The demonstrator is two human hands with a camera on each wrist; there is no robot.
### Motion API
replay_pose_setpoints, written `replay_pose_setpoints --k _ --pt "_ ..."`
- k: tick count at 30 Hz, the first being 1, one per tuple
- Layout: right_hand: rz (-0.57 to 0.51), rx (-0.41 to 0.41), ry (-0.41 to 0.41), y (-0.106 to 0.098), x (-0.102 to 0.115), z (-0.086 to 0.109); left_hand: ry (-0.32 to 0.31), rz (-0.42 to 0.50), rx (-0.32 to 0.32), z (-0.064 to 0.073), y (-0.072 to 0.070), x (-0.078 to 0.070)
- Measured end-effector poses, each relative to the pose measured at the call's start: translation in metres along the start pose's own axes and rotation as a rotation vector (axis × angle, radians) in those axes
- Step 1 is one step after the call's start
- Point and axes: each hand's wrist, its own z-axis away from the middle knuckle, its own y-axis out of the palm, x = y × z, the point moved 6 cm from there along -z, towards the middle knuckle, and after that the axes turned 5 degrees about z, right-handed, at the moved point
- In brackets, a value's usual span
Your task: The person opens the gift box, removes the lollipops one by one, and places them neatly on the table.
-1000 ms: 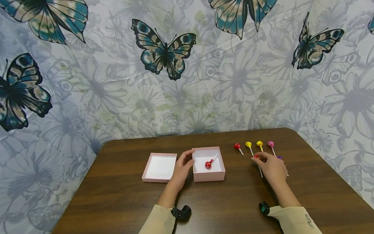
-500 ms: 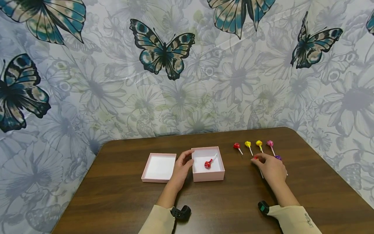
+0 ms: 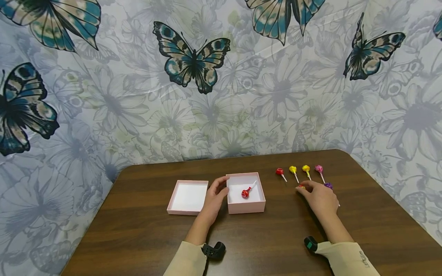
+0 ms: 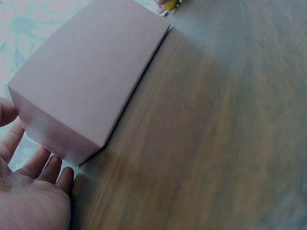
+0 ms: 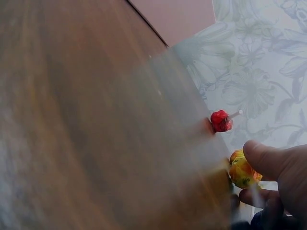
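Observation:
My left hand point(image 3: 213, 197) rests its fingers against the left side of an open pink box point(image 3: 246, 207), seen as a tall pink block in the left wrist view. Inside the box lies a red lollipop point(image 3: 245, 193) with a white stick. My right hand point(image 3: 321, 198) pinches a yellow-orange lollipop point(image 5: 242, 170) by its wrapped head, between thumb and fingers. Most of its stick is hidden. Beyond that hand lie a red lollipop point(image 3: 279, 171), two yellow lollipops point(image 3: 292, 170) and a pink one point(image 3: 319, 168). A purple lollipop point(image 3: 328, 185) is partly covered by the hand.
Left of my left hand, the pink box lid point(image 3: 188, 196) lies with its white inside up. Everything stands on a brown wooden table point(image 3: 269, 241). Behind its far edge hangs a butterfly-patterned cloth point(image 3: 238, 115).
The white stick that showed below my right hand has gone out of sight, and the lollipop's head has turned slightly in the fingers. The left hand and box have stayed put.

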Motion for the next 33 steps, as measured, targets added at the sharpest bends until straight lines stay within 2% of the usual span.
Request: replay_pose_setpoints --k 12,33 --pt "-0.016 -0.011 0.007 -0.001 0.0 -0.003 -0.001 -0.007 -0.008 0.0 0.0 -0.001" --pt "-0.032 -0.196 -0.054 -0.02 0.013 0.002 0.005 -0.005 -0.002 0.001 0.0 0.0"
